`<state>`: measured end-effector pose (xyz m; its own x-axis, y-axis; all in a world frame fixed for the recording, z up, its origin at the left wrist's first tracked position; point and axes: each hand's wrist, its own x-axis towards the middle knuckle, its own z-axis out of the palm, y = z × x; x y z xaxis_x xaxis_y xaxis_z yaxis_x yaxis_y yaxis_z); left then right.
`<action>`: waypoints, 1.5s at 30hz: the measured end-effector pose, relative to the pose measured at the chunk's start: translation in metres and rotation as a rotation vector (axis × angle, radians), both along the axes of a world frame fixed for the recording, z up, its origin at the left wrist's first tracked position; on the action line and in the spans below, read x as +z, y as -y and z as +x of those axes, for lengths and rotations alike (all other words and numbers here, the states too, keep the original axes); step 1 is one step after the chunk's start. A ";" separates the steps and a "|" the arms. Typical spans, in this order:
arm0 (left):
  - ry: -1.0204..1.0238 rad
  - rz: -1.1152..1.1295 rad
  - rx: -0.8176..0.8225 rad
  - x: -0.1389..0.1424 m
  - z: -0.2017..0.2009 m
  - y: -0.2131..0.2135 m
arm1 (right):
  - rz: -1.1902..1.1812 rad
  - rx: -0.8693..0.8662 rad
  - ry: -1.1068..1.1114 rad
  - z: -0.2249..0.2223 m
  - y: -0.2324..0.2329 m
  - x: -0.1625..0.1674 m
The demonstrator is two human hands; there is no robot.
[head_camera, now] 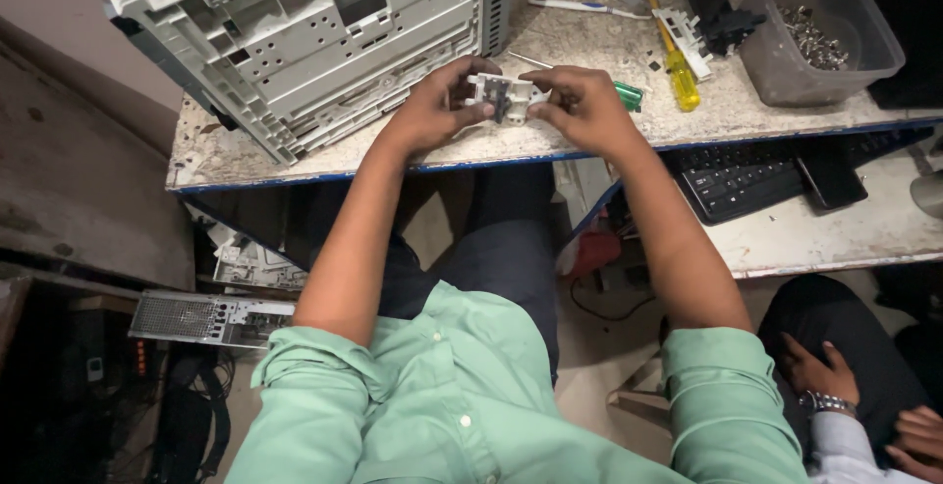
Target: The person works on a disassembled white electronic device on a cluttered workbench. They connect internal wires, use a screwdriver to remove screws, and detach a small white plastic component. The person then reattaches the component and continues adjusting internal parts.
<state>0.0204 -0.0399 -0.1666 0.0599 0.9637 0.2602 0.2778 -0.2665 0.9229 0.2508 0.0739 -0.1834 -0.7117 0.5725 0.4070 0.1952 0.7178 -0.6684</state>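
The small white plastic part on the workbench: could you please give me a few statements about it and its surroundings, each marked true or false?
1. Both hands, left hand and right hand, hold the small white plastic part. True.
2. The yellow-handled screwdriver is in the right hand. False: it lies on the workbench.
3. The clear plastic tub holds small metal pieces. True.
4. The black keyboard sits on top of the grey machine chassis. False: it rests on a lower shelf to the right.
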 end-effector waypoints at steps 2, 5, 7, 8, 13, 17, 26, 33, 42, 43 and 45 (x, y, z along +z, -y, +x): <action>-0.007 0.005 0.015 -0.001 0.000 0.001 | -0.073 0.080 -0.108 0.001 -0.004 -0.004; -0.079 0.023 0.076 -0.001 0.000 0.002 | -0.127 0.009 -0.134 0.001 -0.006 -0.006; -0.058 0.061 0.053 0.000 0.001 0.001 | -0.091 -0.104 -0.123 0.002 -0.005 -0.004; -0.037 0.058 0.044 0.001 0.001 0.001 | -0.047 -0.161 -0.128 0.002 -0.005 -0.003; 0.035 0.013 0.025 0.002 0.003 0.000 | 0.054 -0.332 -0.164 0.003 0.000 0.003; -0.020 0.043 0.050 0.000 0.003 -0.001 | 0.314 -0.285 -0.150 0.002 0.010 0.011; 0.098 0.019 -0.095 -0.005 0.001 0.004 | 0.500 0.140 -0.040 0.002 0.041 0.028; 0.042 0.208 0.074 -0.012 0.000 0.004 | 0.283 0.048 -0.055 0.004 0.034 0.020; 0.117 0.207 0.110 -0.022 0.005 0.006 | -0.045 -0.024 -0.085 -0.002 0.033 0.000; 0.144 0.167 0.111 -0.022 0.005 0.007 | -0.089 -0.016 -0.086 -0.002 0.033 -0.003; 0.119 0.198 0.092 -0.021 0.005 0.007 | -0.168 0.001 -0.095 -0.002 0.027 -0.006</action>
<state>0.0257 -0.0467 -0.1877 -0.0680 0.8931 0.4446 0.2017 -0.4241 0.8829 0.2488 0.0467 -0.1893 -0.6754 0.6375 0.3708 0.1253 0.5947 -0.7941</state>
